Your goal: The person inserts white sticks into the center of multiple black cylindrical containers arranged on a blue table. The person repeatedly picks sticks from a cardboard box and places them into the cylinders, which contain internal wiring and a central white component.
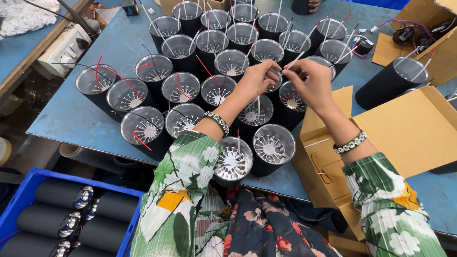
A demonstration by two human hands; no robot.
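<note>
The left hand [257, 78] and right hand [312, 83] each pinch a thin white wire [291, 63] above clustered black cylindrical housings [223, 90] on the blue table [71, 119]. An open cardboard box [409, 128] lies right; a blue crate [28, 190] holds more cylinders lower left.

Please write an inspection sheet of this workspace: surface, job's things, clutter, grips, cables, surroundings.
Surface: blue table, worn.
Job's things: black cylinder housings standing upright in rows, open tops with silver finned insides.
Clutter: open cardboard box at the right; one housing lying on its side.
Grips: left hand and right hand pinch a thin white wire above the housings.
Cables: red, white and black wires stick out of the housings.
Surroundings: blue crate of black cylinders at lower left.
</note>
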